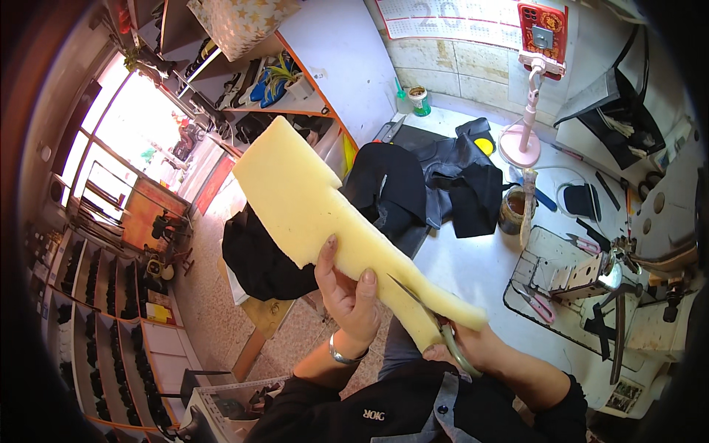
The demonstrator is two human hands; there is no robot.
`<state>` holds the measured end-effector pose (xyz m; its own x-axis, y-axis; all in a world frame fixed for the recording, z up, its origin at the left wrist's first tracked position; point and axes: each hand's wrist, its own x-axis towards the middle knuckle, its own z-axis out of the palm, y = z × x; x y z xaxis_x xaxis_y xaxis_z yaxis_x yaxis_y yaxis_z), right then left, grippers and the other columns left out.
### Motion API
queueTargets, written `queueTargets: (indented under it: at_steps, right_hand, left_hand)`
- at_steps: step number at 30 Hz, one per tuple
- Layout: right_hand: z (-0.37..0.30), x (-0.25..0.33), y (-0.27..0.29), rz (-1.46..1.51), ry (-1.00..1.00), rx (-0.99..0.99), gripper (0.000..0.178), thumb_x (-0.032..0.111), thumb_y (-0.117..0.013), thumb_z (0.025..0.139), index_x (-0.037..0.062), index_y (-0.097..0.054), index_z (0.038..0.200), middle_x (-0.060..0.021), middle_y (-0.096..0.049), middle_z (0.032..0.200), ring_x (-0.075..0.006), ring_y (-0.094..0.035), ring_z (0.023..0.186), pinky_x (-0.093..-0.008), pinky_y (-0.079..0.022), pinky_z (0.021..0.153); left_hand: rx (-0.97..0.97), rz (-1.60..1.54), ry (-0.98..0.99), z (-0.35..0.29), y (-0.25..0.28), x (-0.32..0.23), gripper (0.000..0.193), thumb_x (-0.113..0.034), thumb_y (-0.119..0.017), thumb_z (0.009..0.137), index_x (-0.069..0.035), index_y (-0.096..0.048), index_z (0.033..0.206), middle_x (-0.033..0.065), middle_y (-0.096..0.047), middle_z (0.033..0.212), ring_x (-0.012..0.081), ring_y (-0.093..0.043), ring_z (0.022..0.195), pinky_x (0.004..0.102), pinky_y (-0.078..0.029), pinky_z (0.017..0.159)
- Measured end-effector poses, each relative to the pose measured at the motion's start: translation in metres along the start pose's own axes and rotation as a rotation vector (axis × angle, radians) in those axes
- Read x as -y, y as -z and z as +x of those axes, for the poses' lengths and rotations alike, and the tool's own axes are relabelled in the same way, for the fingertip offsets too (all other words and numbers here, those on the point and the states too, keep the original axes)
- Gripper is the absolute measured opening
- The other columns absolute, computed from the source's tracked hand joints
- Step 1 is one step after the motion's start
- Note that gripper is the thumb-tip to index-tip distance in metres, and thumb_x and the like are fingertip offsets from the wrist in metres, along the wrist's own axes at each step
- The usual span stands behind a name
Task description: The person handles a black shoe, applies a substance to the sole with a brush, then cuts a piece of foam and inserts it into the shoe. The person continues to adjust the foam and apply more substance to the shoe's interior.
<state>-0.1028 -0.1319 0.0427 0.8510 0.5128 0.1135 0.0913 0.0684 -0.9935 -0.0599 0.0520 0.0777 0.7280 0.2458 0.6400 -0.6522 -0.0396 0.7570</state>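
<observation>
Stretching diagonally across the middle of the frame, the yellow foam sheet looks light, soft, floppy and easily torn, so a gentle hold close beside the cut should suit it. The left hand grasps its lower edge; the right hand, lower right of centre, grips scissors biting into the foam.

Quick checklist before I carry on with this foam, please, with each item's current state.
1. Left hand gripping foam: ok.
2. Right hand on scissors: ok, at the handles.
3. Scissors engaged with foam: ok, at the narrow end.
4. Left thumb well clear of scissors: not ok, close to the tip.
5. Foam clear of black cloth behind: cannot tell, they overlap in view.
</observation>
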Motion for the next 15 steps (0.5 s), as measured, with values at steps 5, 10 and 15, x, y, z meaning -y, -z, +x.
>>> queueTargets:
  at_steps: [5,10,15]
  right_hand:
    - [-0.005,-0.007,-0.009,0.166,-0.027,-0.092,0.067,0.032,-0.087,0.069,0.0025,-0.052,0.117,-0.0039,-0.054,0.089,-0.0145,-0.053,0.082,-0.0273,-0.046,0.076]
    - [-0.008,-0.014,-0.006,-0.193,-0.053,-0.084,0.061,0.036,-0.088,0.065,0.0035,-0.057,0.107,-0.0017,-0.052,0.075,-0.0150,-0.051,0.066,-0.0277,-0.046,0.063]
    - [-0.012,-0.008,0.002,-0.386,0.040,-0.084,0.070,0.046,-0.086,0.065,0.0032,-0.056,0.112,-0.0042,-0.055,0.081,-0.0172,-0.055,0.070,-0.0281,-0.048,0.067]
  left_hand:
    - [-0.013,-0.045,0.005,0.000,-0.001,0.000,0.058,-0.003,-0.053,0.092,-0.002,-0.028,0.144,0.0166,-0.041,0.140,0.0226,-0.048,0.123,0.0361,-0.039,0.105]
    - [-0.032,-0.015,0.012,-0.003,0.000,-0.001,0.058,-0.005,-0.054,0.092,-0.002,-0.028,0.145,0.0162,-0.041,0.140,0.0228,-0.048,0.122,0.0357,-0.040,0.104]
    - [0.030,-0.035,-0.008,-0.001,0.006,0.000,0.056,0.000,-0.052,0.092,0.001,-0.029,0.143,0.0173,-0.038,0.141,0.0242,-0.046,0.124,0.0372,-0.038,0.105]
